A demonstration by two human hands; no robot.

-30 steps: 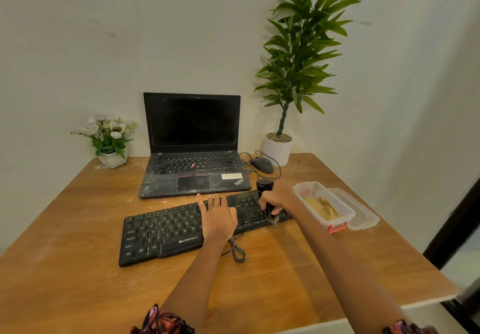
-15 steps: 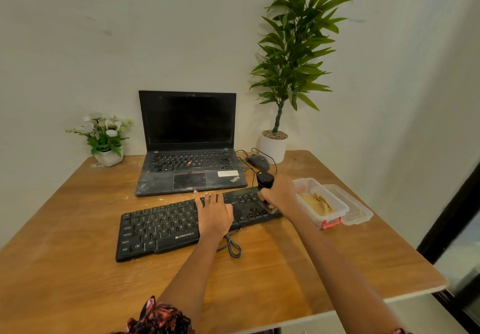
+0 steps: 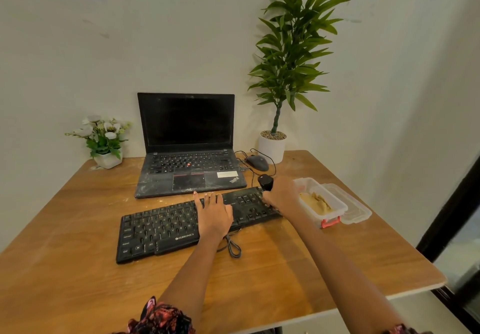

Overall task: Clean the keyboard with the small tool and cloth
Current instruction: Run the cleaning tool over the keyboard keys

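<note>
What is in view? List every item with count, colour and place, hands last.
table: 1, brown wood, under everything.
keyboard: 1, black, dusty, table centre, front of laptop.
cable: 1, black, looped at keyboard's near edge.
laptop: 1, black, open, dusty, behind keyboard.
mouse: 1, grey, right of laptop.
plant: 1, green in white pot, back right.
flowers: 1 pot, white blooms, back left.
box: 1, clear, red clip, tan contents, right of keyboard.
lid: 1, clear, right of box.
tool: 1, black, in right hand over keyboard's right end.
left hand: 1, flat on keyboard.
right hand: 1, gripping tool.
</note>
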